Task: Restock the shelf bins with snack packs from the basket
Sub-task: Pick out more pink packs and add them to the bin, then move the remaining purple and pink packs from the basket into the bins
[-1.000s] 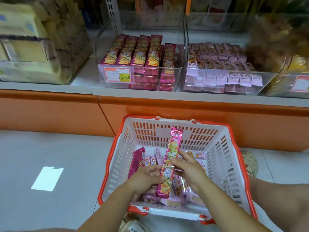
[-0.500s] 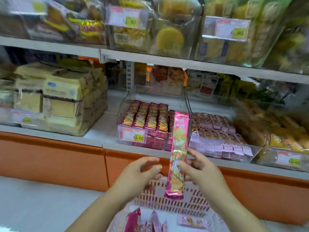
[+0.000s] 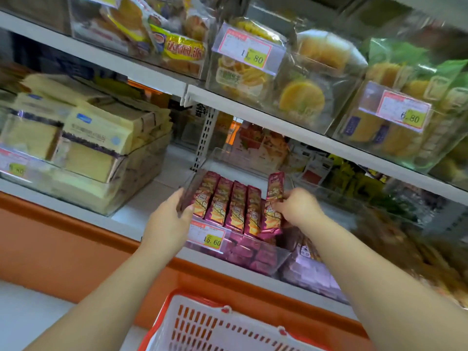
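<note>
A long pink snack pack (image 3: 274, 203) lies at the right end of the row of like packs (image 3: 225, 203) in a clear shelf bin (image 3: 263, 259). My right hand (image 3: 297, 207) pinches that pack at its middle. My left hand (image 3: 168, 219) grips the bin's left wall near the front corner. The bin's front carries a price tag (image 3: 209, 235) reading 15.60. Below, the far rim of the white and orange basket (image 3: 228, 323) shows at the bottom edge; its contents are out of view.
A bin of cream-coloured wrapped cakes (image 3: 83, 153) stands to the left on the same shelf. A bin of pale pink packs (image 3: 311, 272) sits right of the pink one. The upper shelf (image 3: 278, 120) overhangs with clear bins of yellow cakes. The shelf base is orange (image 3: 76, 249).
Both hands rose from above the basket to the shelf. The pink pack went from upright in front of the bin into the row. My left hand took hold of the bin's wall.
</note>
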